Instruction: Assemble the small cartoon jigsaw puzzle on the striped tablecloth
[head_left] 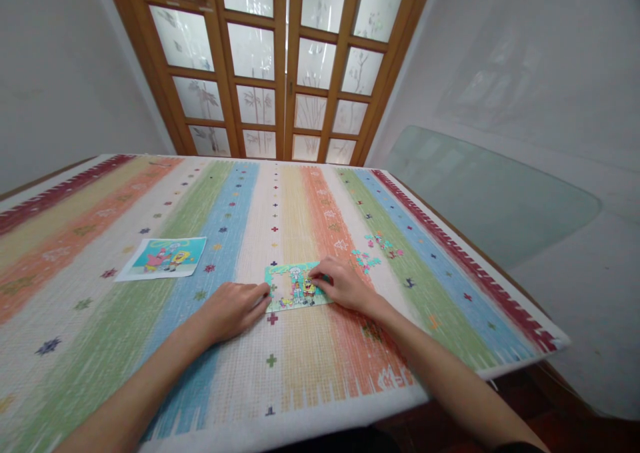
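A partly assembled cartoon jigsaw puzzle (pixel 299 295) lies flat on the striped tablecloth, between my hands. Its left part has a gap through which pale cloth shows. My left hand (pixel 239 311) rests at the puzzle's left edge, fingers together and gripping that edge. Over the upper right part of the puzzle is my right hand (pixel 345 285), thumb and forefinger pinched; whatever is between the fingertips is too small to make out. Loose puzzle pieces (pixel 365 261) are scattered beyond my right hand, mostly turquoise and pink.
To the left lies a printed reference picture (pixel 173 257) with the same cartoon figures. The striped tablecloth (pixel 240 379) covers the table to its near edge. A glass panel (pixel 480 193) leans on the right wall. Wooden glazed doors (pixel 285 73) stand behind the table.
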### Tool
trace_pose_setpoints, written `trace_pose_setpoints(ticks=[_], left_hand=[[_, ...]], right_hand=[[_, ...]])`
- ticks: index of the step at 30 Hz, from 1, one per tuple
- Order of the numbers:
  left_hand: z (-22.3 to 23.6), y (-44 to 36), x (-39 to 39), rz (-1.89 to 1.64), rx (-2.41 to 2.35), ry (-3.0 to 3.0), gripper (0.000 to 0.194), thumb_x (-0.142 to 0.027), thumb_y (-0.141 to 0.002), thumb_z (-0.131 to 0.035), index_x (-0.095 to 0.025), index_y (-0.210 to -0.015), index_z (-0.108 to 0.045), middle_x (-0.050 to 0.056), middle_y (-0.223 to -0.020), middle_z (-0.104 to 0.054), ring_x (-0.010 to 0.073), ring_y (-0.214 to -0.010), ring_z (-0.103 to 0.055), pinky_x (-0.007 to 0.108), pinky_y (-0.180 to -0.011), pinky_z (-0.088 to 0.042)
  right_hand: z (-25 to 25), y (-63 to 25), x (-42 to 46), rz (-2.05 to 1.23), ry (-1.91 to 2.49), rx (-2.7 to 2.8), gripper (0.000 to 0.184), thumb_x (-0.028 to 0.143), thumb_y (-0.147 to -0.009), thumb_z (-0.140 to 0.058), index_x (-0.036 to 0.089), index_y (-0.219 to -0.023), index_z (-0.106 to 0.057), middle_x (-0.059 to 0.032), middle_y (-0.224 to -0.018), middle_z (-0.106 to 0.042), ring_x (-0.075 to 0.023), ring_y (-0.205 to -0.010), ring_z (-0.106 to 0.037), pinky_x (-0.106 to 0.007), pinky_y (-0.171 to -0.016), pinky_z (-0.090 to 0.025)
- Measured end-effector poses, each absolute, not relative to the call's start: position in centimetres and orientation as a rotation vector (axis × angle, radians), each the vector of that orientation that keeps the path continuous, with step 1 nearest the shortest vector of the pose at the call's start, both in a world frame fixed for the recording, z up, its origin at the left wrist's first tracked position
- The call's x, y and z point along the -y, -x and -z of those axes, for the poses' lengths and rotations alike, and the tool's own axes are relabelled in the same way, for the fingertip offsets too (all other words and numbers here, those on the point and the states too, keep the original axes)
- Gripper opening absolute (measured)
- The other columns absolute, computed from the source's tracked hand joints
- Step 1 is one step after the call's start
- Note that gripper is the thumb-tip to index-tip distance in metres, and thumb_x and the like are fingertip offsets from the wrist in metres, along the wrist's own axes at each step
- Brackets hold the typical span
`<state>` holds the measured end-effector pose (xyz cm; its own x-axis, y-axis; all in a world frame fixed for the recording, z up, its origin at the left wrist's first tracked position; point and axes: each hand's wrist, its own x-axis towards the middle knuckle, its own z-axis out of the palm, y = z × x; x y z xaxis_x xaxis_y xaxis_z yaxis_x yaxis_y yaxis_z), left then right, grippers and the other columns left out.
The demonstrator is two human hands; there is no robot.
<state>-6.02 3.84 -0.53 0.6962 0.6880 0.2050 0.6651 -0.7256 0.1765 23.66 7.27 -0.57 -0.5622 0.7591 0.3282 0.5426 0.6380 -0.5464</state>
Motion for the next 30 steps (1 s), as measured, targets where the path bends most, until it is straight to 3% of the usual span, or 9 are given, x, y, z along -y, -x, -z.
trace_pose_setpoints(ticks=[7, 11, 16, 24, 30], left_hand=[[0.6, 6.1, -3.9, -0.421, -1.105, -2.820, 0.027, -0.031, -0.105, -0.037, -0.020, -0.095, -0.058, 0.002, -0.071, -0.066, 0.0167, -0.061, -0.063, 0.026, -0.057, -0.042], [0.5, 6.0, -3.8, -0.404, -1.106, -2.827, 0.028, -0.030, -0.106, -0.036, -0.020, -0.094, -0.058, 0.002, -0.070, -0.065, 0.0177, -0.062, -0.064, 0.028, -0.057, -0.043], [0.4, 5.9, -3.7, -0.435, -1.105, -2.813, 0.027, -0.030, -0.106, -0.036, -0.021, -0.092, -0.058, 0.002, -0.070, -0.064, 0.0165, -0.060, -0.062, 0.027, -0.058, -0.043], [0.6, 6.0, -3.6, -0.432, -1.100, -2.801, 0.027, -0.030, -0.106, -0.035, -0.021, -0.093, -0.057, 0.002, -0.071, -0.064, 0.0167, -0.061, -0.061, 0.028, -0.058, -0.043], [0.5, 6.0, -3.6, -0.398, -1.084, -2.822, 0.028, -0.029, -0.107, -0.036, -0.020, -0.091, -0.057, 0.003, -0.075, -0.063, 0.0174, -0.065, -0.062, 0.029, -0.061, -0.044]], right_hand=[[0.1, -23.9, -7.3, -0.374, 0.930, 2.286, 0.015, 0.017, -0.098, -0.052, 0.020, -0.106, -0.065, -0.0108, -0.104, -0.067, -0.0246, -0.100, -0.060, -0.040, -0.089, -0.049], [0.2, -24.3, -7.8, -0.257, 0.930, 2.265, 0.026, 0.007, -0.093, -0.046, 0.020, -0.105, -0.063, -0.0109, -0.102, -0.066, -0.0256, -0.099, -0.058, -0.041, -0.089, -0.047], [-0.4, -26.5, -9.6, -0.008, 0.983, 2.387, 0.024, 0.008, -0.088, -0.048, 0.021, -0.097, -0.067, -0.0114, -0.099, -0.067, -0.0272, -0.095, -0.056, -0.042, -0.086, -0.046], [-1.9, -33.1, -12.6, 0.117, 1.517, 2.006, 0.033, 0.004, -0.074, -0.046, 0.022, -0.089, -0.069, -0.0102, -0.102, -0.067, -0.0289, -0.106, -0.058, -0.043, -0.100, -0.043], [-2.2, -37.7, -13.3, 0.088, 1.743, 1.766, 0.034, 0.008, -0.071, -0.046, 0.018, -0.092, -0.070, -0.0131, -0.105, -0.066, -0.0292, -0.103, -0.059, -0.041, -0.093, -0.048]])
